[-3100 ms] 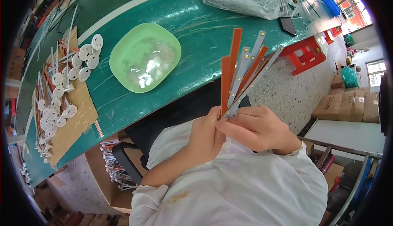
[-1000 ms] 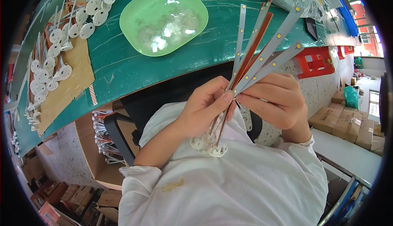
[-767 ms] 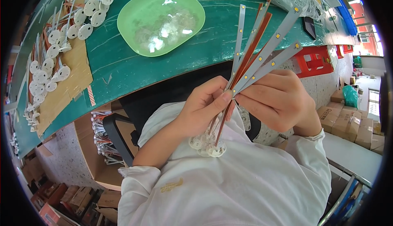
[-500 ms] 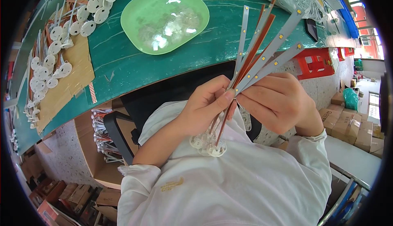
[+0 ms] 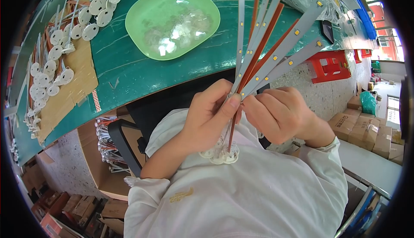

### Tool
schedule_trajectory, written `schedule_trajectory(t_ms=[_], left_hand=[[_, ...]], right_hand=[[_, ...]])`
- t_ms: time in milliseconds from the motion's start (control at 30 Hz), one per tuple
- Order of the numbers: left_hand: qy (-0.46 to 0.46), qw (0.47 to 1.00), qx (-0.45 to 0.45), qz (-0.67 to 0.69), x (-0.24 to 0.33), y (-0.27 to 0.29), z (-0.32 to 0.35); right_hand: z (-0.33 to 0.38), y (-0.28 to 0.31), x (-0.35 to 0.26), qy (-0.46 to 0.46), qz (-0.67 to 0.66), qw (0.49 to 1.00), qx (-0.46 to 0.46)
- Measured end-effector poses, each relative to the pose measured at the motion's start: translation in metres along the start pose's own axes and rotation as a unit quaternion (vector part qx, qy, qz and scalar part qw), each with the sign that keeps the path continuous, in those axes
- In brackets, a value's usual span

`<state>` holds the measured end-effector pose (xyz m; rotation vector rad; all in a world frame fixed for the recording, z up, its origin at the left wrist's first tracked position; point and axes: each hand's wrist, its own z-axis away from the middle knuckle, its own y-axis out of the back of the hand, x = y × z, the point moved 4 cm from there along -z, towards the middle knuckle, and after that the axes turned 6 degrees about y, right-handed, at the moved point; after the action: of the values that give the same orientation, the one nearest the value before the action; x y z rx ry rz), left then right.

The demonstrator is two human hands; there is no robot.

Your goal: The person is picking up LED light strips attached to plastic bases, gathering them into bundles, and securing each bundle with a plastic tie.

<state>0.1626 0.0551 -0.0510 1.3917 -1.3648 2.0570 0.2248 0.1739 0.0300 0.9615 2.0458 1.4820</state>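
Observation:
My left hand (image 5: 211, 115) grips a fanned bundle of long thin LED strips (image 5: 267, 44), grey on one face and orange on the other, dotted with small yellow chips. Their lower ends carry white round plastic bases (image 5: 222, 154) that hang below my palm against my white shirt. My right hand (image 5: 280, 113) sits just right of the bundle, fingertips pinching the strips where they cross beside my left thumb.
A green plastic bowl (image 5: 172, 20) with small clear pieces sits on the green table (image 5: 125, 72). Finished strips with white round bases (image 5: 56, 57) lie on brown cardboard (image 5: 71, 93) at left. A red stool (image 5: 330, 65) and cardboard boxes (image 5: 366, 128) stand to the right.
The fan of strips has spread a little wider and tilted slightly right. Both hands have stayed clasped at the bundle's crossing point throughout.

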Motion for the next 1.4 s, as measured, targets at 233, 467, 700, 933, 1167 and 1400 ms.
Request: schedule_trajectory(t_ms=[233, 467, 700, 933, 1167, 1400], left_hand=[[-0.121, 0.964, 0.053, -0.231, 0.019, 0.002, 0.002], [-0.092, 0.973, 0.089, -0.190, 0.003, 0.014, -0.006], [-0.078, 0.975, 0.043, -0.202, 0.006, 0.011, -0.010], [-0.060, 0.975, 0.022, -0.212, 0.004, 0.007, -0.007], [-0.048, 0.970, 0.054, -0.234, 0.000, 0.016, -0.006], [-0.049, 0.945, 0.028, -0.323, 0.007, 0.010, -0.005]], right_hand=[[0.014, -0.033, 0.006, -0.250, -0.392, 0.870, 0.166], [0.030, -0.058, -0.002, -0.481, -0.736, 0.411, 0.240], [0.018, -0.019, 0.014, -0.070, -0.102, 0.963, 0.238], [0.032, -0.042, 0.000, -0.420, -0.459, 0.766, 0.159], [0.043, -0.052, 0.001, -0.382, -0.383, 0.800, 0.260], [0.028, -0.026, 0.007, -0.147, -0.082, 0.953, 0.253]])
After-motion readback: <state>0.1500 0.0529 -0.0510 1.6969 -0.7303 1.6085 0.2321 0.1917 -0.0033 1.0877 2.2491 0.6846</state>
